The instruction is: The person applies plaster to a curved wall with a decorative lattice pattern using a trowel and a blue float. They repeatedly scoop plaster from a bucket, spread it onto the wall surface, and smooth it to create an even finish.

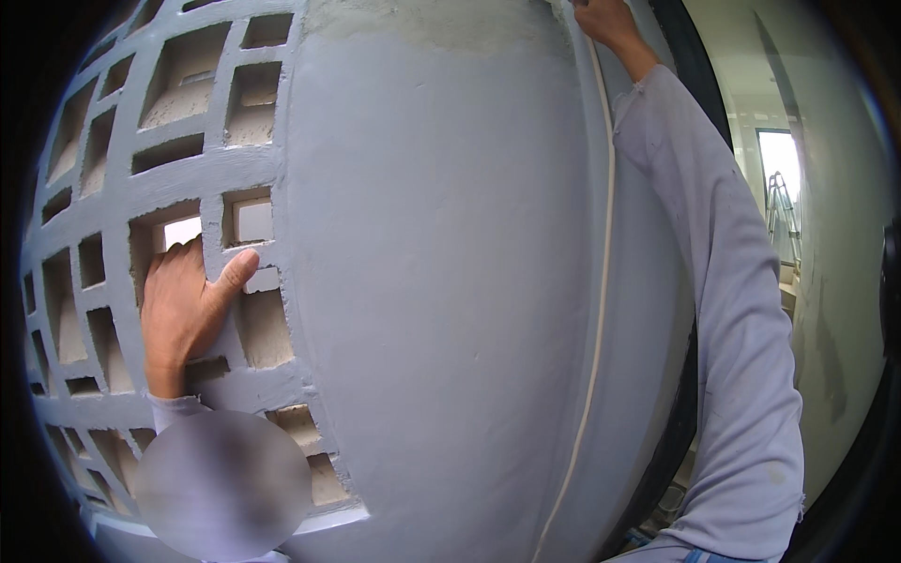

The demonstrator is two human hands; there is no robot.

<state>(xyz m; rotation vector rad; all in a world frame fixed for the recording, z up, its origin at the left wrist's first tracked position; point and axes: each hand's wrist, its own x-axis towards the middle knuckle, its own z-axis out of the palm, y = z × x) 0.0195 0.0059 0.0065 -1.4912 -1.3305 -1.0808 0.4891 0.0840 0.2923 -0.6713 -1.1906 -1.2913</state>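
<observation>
Grey wall backed the cord, one to five o'clock, seemingly light, pliable, best pinched high. At nine, left hand half-closed on lattice; at one, right hand curled, hold unclear.

Head-worn fisheye, left of pair; faces grey wall from close by.

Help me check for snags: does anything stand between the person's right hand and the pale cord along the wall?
Nothing visible does. The right hand is at the upper visible end of the pale cord, with no object showing between them. The picture's top edge crops the hand, so I cannot tell whether it grips the cord.
</observation>
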